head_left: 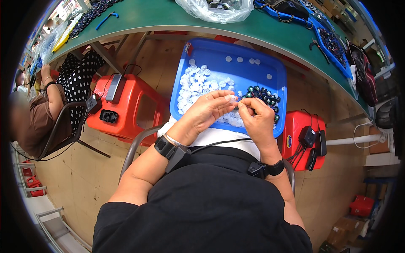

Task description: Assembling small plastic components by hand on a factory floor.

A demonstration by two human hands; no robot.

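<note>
A blue plastic tray (256, 75) rests at my lap, over a white cloth (228, 138). Many small white round plastic pieces (192, 87) are heaped in its left half, and dark shiny round pieces (263, 96) lie at its right. Above the tray's near part, my left hand (206, 110) pinches a small clear-white round piece (233, 99) between thumb and fingertips. Close against it, my right hand (257, 118) has thumb and forefinger pressed together; whatever they grip is too small to make out. Several white discs (239, 59) lie apart near the tray's far side.
Red stools stand left (126, 109) and right (301, 139), carrying black devices and cables. Ahead runs a green worktable (147, 17) with a clear plastic bag (215, 10) and blue trays (333, 52). A seated co-worker (42, 109) is at the left.
</note>
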